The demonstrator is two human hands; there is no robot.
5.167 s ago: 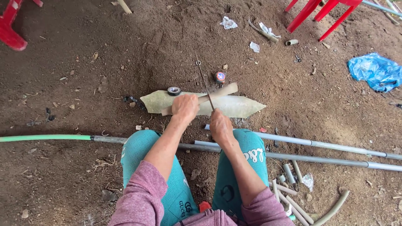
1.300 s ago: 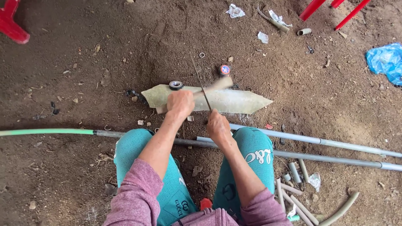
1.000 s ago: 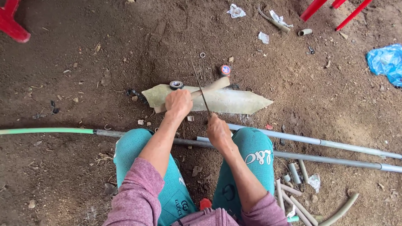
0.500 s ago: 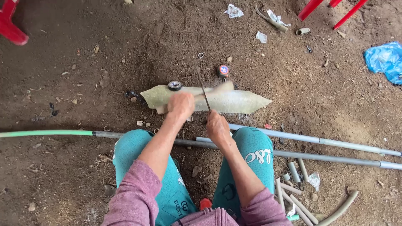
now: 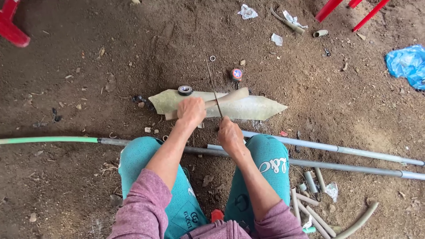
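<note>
I squat on bare soil over a flattened pale-green plastic sheet (image 5: 254, 107) with pointed ends. My left hand (image 5: 191, 110) presses a beige, flared pipe piece (image 5: 230, 97) down onto the sheet. My right hand (image 5: 229, 131) grips the near end of a thin hacksaw blade (image 5: 213, 84) that crosses the pipe piece and reaches away from me. A roll of black tape (image 5: 185, 90) lies at the sheet's far edge, just beyond my left hand.
Two long grey pipes (image 5: 345, 150) run across under my knees; one continues left as a green pipe (image 5: 48, 140). Short pipe offcuts (image 5: 310, 208) lie by my right knee. A small round red can (image 5: 237, 74), a blue plastic bag (image 5: 407, 64), red chair legs (image 5: 330, 9) and paper scraps lie farther out.
The blade has slid back and forth across the pipe piece as my right hand moves toward and away from me. My left hand keeps its hold on the pipe piece.
</note>
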